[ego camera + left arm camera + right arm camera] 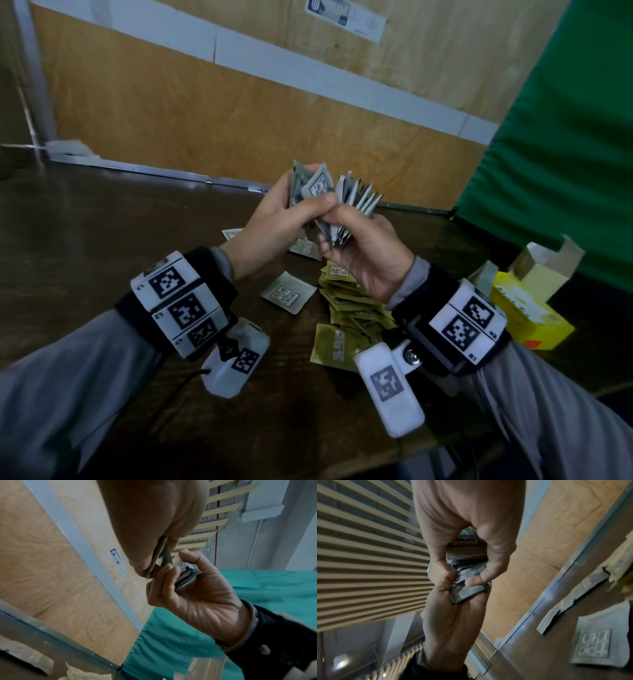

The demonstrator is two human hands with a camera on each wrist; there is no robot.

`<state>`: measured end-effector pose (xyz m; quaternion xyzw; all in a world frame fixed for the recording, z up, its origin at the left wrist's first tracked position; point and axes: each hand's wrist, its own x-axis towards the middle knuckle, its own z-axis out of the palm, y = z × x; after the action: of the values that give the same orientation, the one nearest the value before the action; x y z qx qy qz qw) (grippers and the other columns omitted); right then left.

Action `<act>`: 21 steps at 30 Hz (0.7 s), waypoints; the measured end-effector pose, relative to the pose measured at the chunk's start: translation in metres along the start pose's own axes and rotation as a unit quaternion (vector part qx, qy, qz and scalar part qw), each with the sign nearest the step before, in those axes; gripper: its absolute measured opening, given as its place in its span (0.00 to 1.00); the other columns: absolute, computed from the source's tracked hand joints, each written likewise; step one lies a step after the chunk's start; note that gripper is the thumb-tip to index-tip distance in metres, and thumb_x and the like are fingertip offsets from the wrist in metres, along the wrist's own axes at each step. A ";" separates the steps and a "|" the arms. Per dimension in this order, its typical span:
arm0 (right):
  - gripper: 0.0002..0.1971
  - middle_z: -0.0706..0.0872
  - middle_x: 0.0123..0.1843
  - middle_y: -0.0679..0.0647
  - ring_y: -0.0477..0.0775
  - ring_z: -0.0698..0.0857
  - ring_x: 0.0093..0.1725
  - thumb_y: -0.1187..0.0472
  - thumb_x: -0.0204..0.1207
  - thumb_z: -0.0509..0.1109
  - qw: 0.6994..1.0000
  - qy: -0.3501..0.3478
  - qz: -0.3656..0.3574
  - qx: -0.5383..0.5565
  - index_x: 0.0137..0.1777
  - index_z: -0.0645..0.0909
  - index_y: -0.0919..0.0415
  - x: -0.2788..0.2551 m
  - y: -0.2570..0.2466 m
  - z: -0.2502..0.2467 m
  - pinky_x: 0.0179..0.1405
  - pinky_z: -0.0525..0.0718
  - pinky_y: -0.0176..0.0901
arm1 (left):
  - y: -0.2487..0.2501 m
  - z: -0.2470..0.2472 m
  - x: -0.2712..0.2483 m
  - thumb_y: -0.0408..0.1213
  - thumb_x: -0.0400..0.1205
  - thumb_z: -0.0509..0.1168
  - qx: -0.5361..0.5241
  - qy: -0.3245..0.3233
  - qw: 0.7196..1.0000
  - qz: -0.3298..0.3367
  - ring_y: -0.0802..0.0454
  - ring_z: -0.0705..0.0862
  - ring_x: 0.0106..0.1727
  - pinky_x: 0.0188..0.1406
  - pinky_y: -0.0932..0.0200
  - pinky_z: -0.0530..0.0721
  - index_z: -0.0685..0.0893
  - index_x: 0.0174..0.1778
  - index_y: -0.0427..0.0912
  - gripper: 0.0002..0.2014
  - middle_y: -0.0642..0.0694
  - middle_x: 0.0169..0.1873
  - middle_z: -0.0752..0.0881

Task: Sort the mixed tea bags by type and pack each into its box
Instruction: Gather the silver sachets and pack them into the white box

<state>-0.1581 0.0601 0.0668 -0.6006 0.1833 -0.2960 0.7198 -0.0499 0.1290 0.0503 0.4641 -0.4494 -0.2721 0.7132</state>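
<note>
1. Both hands raised above the dark wooden table (pixel 102 240): left hand (pixel 274 219) clutching a few flat grey-green paper tea sachets (pixel 313 185), right hand (pixel 363 253) gripping a fanned stack of the same grey sachets (pixel 356 202).
2. Best done by squaring the edges, merging both bundles, pinching firmly near the base.
3. Olive-yellow sachets (pixel 349 308) heaped below, beside an open yellow cardboard box (pixel 527 308).
4. Box for the grey type nowhere visible; sachet count and print unreadable.
</note>
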 end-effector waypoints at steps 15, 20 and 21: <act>0.40 0.71 0.54 0.49 0.38 0.70 0.50 0.53 0.54 0.85 0.754 -0.049 -0.294 -0.585 0.65 0.73 0.61 0.008 -0.005 -0.027 0.50 0.68 0.17 | 0.008 0.000 0.002 0.62 0.84 0.43 -0.037 -0.087 0.970 -0.225 0.45 0.87 0.44 0.38 0.55 0.87 0.85 0.55 0.38 0.34 0.37 0.47 0.88; 0.39 0.73 0.51 0.43 0.47 0.75 0.52 0.58 0.54 0.86 0.772 -0.116 -0.239 -0.577 0.65 0.71 0.61 0.008 -0.009 -0.030 0.51 0.74 0.31 | 0.007 0.007 -0.003 0.70 0.69 0.50 -0.026 -0.152 0.960 -0.235 0.49 0.87 0.42 0.39 0.58 0.87 0.86 0.50 0.40 0.37 0.41 0.43 0.89; 0.40 0.76 0.53 0.47 0.51 0.78 0.54 0.56 0.53 0.86 0.774 -0.126 -0.230 -0.577 0.64 0.71 0.59 0.007 -0.009 -0.031 0.54 0.78 0.41 | 0.008 0.008 -0.004 0.65 0.72 0.55 -0.034 -0.157 0.958 -0.236 0.51 0.88 0.41 0.41 0.58 0.87 0.86 0.48 0.41 0.31 0.43 0.43 0.89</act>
<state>-0.1742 0.0315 0.0701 -0.9593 0.0831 -0.2132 0.1655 -0.0592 0.1323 0.0568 0.4840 -0.4241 -0.5173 0.5641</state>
